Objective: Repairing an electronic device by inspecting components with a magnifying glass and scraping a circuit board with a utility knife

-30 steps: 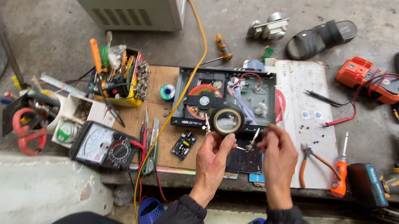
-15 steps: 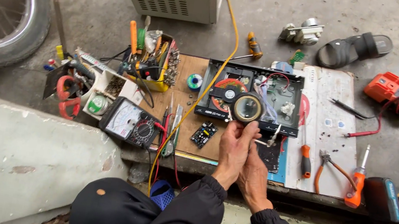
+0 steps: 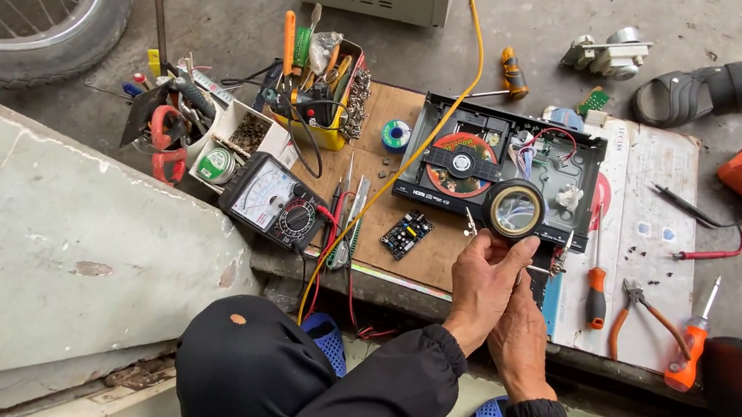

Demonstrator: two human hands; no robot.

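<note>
Tape roll pinched upright by L hand fingertips; R hand tucked just behind/under it, grip state can't be told. Disc player just beyond grip, screwdriver to R, on counter.

My left hand raised, fingers curled in a pinch, my right hand tucked just behind it, touching, both forearms in dark sleeves

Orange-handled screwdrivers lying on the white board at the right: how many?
2. One screwdriver lies just right of the hands, its orange handle toward the person; another screwdriver lies past the pliers near the board's right edge. The tool caddy may hide more.
</note>
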